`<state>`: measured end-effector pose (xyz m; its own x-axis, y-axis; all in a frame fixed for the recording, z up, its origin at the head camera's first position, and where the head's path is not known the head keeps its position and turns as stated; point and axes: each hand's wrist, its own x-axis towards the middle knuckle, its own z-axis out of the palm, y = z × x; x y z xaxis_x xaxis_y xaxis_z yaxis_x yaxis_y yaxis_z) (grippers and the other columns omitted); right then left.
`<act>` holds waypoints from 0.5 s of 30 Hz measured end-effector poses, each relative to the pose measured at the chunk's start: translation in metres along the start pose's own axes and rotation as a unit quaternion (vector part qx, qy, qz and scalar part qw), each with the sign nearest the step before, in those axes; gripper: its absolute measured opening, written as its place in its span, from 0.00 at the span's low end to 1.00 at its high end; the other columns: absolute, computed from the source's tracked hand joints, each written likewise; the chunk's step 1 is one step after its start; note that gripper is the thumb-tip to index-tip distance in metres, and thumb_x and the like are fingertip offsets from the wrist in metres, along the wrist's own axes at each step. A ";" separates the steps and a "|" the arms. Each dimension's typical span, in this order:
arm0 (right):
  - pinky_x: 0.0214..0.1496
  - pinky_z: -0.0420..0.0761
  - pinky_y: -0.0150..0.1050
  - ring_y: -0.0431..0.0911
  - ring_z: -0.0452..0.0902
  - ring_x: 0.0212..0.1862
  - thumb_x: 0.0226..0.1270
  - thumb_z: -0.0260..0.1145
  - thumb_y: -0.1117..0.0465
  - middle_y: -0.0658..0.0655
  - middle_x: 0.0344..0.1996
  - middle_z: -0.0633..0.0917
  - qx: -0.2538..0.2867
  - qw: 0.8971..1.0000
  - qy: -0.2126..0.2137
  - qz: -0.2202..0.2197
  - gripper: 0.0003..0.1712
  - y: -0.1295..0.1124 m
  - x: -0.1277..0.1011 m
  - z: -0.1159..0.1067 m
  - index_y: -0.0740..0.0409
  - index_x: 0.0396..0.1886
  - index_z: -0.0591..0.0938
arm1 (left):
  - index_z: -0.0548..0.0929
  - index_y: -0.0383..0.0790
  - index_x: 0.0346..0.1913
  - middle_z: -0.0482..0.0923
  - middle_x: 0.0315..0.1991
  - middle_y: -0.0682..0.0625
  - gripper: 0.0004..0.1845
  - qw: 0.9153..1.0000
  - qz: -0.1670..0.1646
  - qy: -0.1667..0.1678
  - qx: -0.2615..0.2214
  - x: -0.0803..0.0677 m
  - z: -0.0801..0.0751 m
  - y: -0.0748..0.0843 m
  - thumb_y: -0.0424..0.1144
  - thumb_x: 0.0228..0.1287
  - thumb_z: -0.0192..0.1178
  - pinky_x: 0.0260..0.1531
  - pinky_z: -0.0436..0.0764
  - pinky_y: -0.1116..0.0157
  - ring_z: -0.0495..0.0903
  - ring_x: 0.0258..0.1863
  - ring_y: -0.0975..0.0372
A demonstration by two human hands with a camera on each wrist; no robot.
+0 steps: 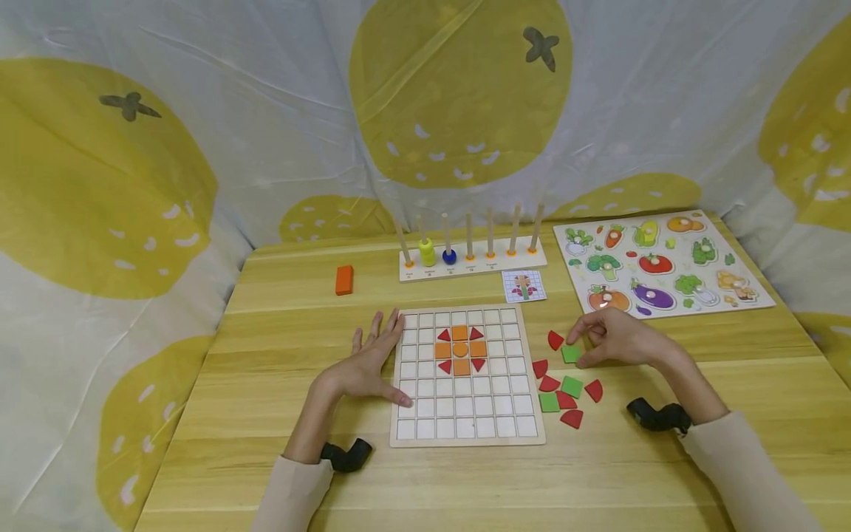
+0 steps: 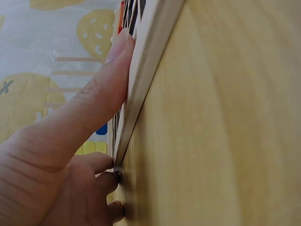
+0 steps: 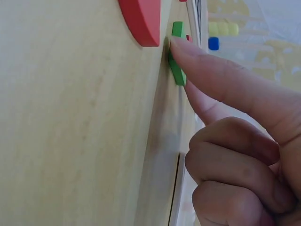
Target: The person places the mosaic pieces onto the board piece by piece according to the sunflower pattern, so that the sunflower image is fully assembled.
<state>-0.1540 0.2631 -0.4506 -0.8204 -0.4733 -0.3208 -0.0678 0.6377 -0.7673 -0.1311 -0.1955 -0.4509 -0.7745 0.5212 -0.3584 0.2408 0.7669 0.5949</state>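
The left hand (image 1: 368, 362) lies flat with straight fingers against the left edge of the white grid board (image 1: 465, 436), thumb on its frame, steadying it. The right hand (image 1: 614, 340) pinches a green square tile (image 1: 572, 353) between thumb and forefinger on the table (image 1: 279, 310), just right of the board. At the grid's upper middle sits an orange and red flower head (image 1: 460, 349), which looks finished. Judging by the small pattern card (image 1: 524, 286) beyond the board, the stem is not yet laid; loose red and green pieces (image 1: 565, 395) wait beside the board.
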 end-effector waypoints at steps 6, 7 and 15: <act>0.24 0.60 0.32 0.38 0.61 0.21 0.53 0.82 0.62 0.49 0.18 0.69 0.006 1.000 0.002 -0.001 0.19 -0.002 0.000 0.000 0.63 0.43 0.87 | 0.30 0.39 0.83 0.20 0.85 0.44 0.78 1.000 0.003 -0.001 -0.004 -0.001 0.000 0.000 0.54 0.47 0.82 0.75 0.20 0.34 0.14 0.82 0.44; 0.24 0.60 0.33 0.39 0.61 0.22 0.54 0.82 0.62 0.49 0.18 0.69 0.003 1.000 0.006 -0.001 0.18 -0.002 0.001 0.000 0.63 0.43 0.87 | 0.30 0.39 0.83 0.20 0.85 0.44 0.78 1.000 0.003 0.000 -0.005 -0.001 0.000 0.000 0.54 0.47 0.82 0.75 0.20 0.34 0.14 0.82 0.44; 0.25 0.59 0.34 0.39 0.60 0.23 0.56 0.81 0.60 0.48 0.18 0.67 -0.031 0.998 0.050 -0.010 0.16 -0.010 0.000 0.003 0.59 0.42 0.89 | 0.30 0.39 0.83 0.20 0.85 0.44 0.78 1.000 0.001 -0.001 -0.003 0.000 0.000 -0.001 0.54 0.46 0.83 0.75 0.20 0.34 0.14 0.82 0.44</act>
<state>-0.1518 0.2550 -0.4446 -0.8708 -0.4255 -0.2464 -0.1175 0.6668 -0.7359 -0.1310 -0.1962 -0.4512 -0.7726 0.5238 -0.3587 0.2391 0.7635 0.5999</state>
